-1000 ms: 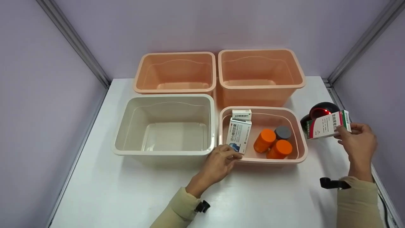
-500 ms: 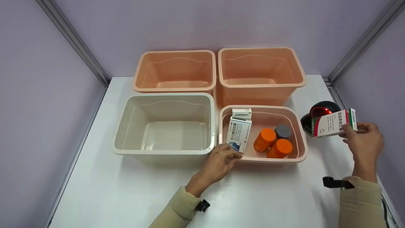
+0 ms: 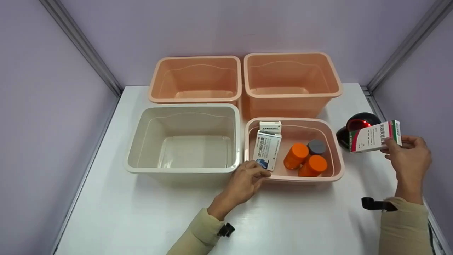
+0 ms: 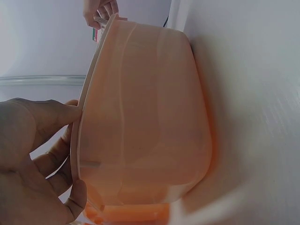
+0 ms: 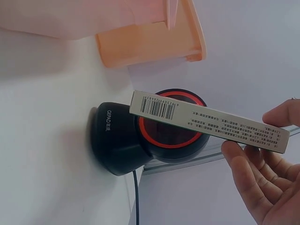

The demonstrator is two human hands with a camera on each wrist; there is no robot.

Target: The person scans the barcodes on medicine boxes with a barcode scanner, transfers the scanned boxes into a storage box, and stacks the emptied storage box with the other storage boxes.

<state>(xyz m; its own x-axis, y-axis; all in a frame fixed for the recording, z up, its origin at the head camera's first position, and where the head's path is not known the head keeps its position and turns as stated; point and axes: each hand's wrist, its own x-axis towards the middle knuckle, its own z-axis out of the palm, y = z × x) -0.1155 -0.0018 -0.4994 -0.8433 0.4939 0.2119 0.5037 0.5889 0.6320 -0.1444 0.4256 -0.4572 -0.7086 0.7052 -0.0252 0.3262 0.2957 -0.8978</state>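
Observation:
My right hand (image 3: 410,157) pinches a white medicine box (image 3: 373,137) with red and green ends, between the thumb and fingers at one end. It is raised in front of a black barcode scanner (image 5: 117,140) whose ring glows red. In the right wrist view a barcode (image 5: 158,108) shows on the narrow side of the box, overlapping the scanner window. At the near left corner of the pink bin (image 3: 300,179), my left hand (image 3: 246,182) grips the rim, thumb (image 4: 61,115) outside. Inside the bin lie two medicine boxes (image 3: 268,150), two orange-capped bottles (image 3: 296,156) and a grey-capped bottle (image 3: 316,148).
A cream bin (image 3: 184,171) stands left of the pink one. Two taller orange bins, the back left bin (image 3: 196,101) and the back right bin (image 3: 293,95), line the rear wall. A cable (image 5: 136,199) runs from the scanner. The right wall (image 3: 424,88) is close beside the right hand.
My right hand has shifted a little to the right and slightly away from me with the medicine box, staying at the scanner. The left hand keeps its place on the bin rim.

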